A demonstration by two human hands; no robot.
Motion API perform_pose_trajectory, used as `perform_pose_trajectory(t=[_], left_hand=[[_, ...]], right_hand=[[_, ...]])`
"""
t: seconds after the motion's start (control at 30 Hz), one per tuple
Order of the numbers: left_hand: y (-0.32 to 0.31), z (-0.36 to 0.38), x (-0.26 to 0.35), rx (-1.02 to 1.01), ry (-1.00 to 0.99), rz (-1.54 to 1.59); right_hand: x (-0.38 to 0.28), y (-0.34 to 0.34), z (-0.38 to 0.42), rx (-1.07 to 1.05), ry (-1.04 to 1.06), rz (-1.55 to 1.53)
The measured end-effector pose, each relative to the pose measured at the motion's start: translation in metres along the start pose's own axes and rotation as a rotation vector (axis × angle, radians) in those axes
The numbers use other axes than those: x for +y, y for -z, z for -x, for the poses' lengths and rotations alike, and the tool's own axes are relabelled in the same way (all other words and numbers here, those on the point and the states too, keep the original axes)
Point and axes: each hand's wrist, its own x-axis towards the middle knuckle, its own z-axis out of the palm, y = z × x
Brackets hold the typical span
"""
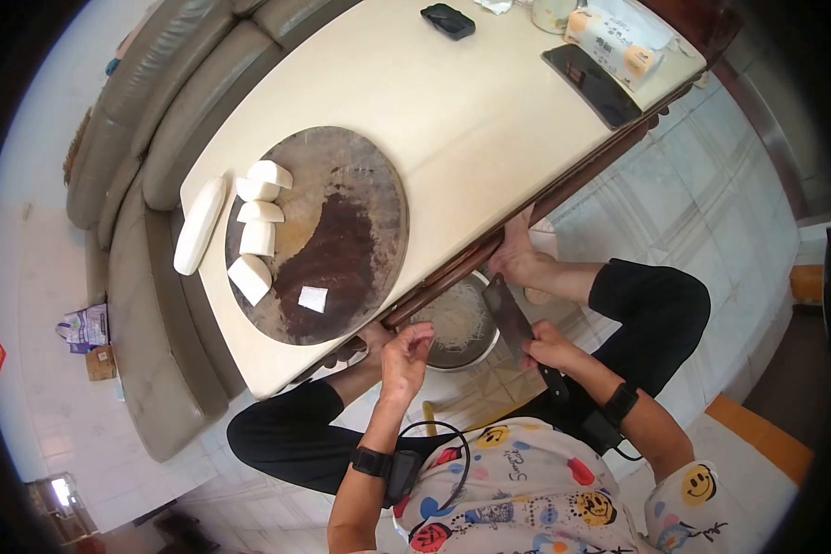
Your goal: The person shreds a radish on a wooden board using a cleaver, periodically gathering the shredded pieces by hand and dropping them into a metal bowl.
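Note:
My right hand (549,347) is closed round the handle of a cleaver (510,314), whose dark blade points up and left over a metal bowl. In the bowl (457,366) lie thin white shreds. My left hand (404,358) is raised by the bowl's left side, its fingers loosely curled and apart from the thumb, with nothing visible in it. On the round dark cutting board (388,208) several thick white chunks (259,238) stand in a row at the left, and a flat white square (312,298) lies near the lower edge. A long peeled white radish (199,226) rests left of the board.
The cream table (475,120) has its wooden edge above the bowl. At its far end are a black phone (593,85), a tissue pack (619,44), a jar (552,15) and a black object (449,20). A grey sofa (148,342) stands left.

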Motion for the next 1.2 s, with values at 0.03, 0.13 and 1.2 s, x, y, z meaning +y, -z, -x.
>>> perform_pose_trajectory(t=[0.03,0.13,1.2], left_hand=[[0.002,0.001,0.0,0.003,0.002,0.001],[0.01,0.002,0.003,0.054,-0.032,-0.031],[0.093,-0.007,0.102,0.472,-0.635,-0.388]], right_hand=[[0.003,0.0,-0.002,-0.002,-0.001,0.003],[0.016,-0.001,-0.01,0.02,-0.002,0.016],[-0.234,-0.081,0.14,0.072,0.675,0.863]])
